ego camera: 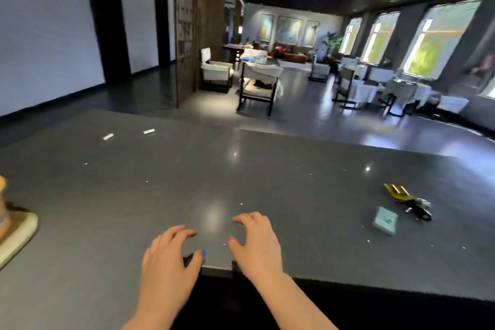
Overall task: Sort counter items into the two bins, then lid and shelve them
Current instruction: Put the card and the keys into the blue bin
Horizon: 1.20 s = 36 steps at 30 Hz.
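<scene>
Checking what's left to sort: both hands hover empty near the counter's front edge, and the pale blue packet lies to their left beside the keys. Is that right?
Not quite. The head view shows the pale blue packet to the right of the left hand and right hand, beside the keys. Both hands are empty near the counter front edge.

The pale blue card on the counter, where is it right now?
In the head view the pale blue card lies flat on the dark counter, to the right of the right hand, just near-left of the yellow packet and keys.
</scene>
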Tool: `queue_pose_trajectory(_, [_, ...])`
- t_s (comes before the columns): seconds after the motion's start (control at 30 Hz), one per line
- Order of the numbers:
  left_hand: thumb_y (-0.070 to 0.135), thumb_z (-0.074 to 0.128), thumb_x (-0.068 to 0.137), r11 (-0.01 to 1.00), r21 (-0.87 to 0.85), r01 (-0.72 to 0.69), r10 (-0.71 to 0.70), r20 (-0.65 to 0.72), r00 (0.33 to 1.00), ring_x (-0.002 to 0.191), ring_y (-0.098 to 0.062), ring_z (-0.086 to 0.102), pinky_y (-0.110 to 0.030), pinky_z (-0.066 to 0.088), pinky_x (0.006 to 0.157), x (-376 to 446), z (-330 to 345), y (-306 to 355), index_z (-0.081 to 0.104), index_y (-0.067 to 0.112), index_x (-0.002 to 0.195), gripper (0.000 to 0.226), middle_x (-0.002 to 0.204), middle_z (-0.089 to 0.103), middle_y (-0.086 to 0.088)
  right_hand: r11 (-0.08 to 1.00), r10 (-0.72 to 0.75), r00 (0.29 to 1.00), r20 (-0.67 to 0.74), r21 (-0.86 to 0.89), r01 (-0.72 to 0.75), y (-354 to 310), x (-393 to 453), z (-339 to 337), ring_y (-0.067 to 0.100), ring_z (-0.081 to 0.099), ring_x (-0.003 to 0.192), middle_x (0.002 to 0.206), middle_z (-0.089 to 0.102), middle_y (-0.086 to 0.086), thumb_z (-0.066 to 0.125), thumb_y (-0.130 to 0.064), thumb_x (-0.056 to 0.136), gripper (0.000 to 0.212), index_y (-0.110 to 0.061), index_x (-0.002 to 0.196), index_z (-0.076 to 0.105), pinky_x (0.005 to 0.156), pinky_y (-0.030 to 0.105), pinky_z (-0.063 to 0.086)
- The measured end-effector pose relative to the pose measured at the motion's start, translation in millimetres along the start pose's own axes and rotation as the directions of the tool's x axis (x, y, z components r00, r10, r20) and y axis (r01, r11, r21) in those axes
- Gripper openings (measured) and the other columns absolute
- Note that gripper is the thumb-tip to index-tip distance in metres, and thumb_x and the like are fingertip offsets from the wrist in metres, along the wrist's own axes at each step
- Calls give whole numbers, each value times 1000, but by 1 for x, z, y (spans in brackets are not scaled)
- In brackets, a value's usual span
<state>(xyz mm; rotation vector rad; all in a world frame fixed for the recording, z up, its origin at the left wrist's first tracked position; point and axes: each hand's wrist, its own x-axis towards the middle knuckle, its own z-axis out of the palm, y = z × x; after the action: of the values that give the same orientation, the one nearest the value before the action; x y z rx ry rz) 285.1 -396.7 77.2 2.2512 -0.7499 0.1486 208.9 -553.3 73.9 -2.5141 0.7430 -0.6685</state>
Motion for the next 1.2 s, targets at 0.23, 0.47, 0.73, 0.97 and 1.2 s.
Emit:
queue_pose_trajectory(0.23, [30, 71, 79, 969, -76, -237, 247, 195, 949, 118, -17, 49, -32, 34, 99, 7, 123, 144, 63, 30, 112, 34, 123, 56, 11, 960, 245, 942, -229, -82, -269, 166, -34, -112, 1, 43, 111, 112, 48, -22, 61, -38, 82, 31, -38, 113, 56, 73, 18, 43])
queue_pose_trajectory(0.47, [36, 62, 84, 927, -201, -318, 364, 264, 893, 121, -6, 43, -19, 28, 103, -28, 236, 276, 58, 34, 117, 34, 125, 49, 19, 907, 354, 895, -271, -134, -399, 301, -63, -205, 0, 41, 112, 112, 48, -23, 62, -40, 82, 31, -41, 113, 55, 72, 17, 41])
queue_pose_trajectory(0.73, [39, 61, 82, 942, -170, -289, 330, 329, 885, 120, -2, 42, -20, 31, 101, -26, 314, 346, 55, 39, 118, 36, 126, 46, 24, 877, 419, 877, -234, -144, -458, 395, -54, -254, -1, 40, 113, 113, 48, -23, 60, -39, 84, 32, -39, 115, 56, 69, 16, 39])
queue_pose_trajectory(0.97, [41, 63, 79, 954, -83, -290, 298, 404, 865, 117, -6, 44, -22, 35, 98, 20, 370, 350, 51, 37, 122, 45, 126, 46, 20, 887, 430, 878, -209, -82, -454, 430, -6, -242, 0, 43, 111, 114, 50, -22, 61, -34, 83, 34, -38, 117, 57, 72, 17, 46])
queue_pose_trajectory(1.2, [56, 57, 77, 938, -19, -347, 314, 474, 823, 132, -9, 30, -22, 30, 105, 67, 433, 362, 37, 37, 136, 65, 141, 33, 14, 855, 474, 858, -197, -130, -502, 469, 51, -245, 7, 37, 120, 125, 44, -18, 58, -36, 83, 51, -37, 132, 44, 83, 19, 43])
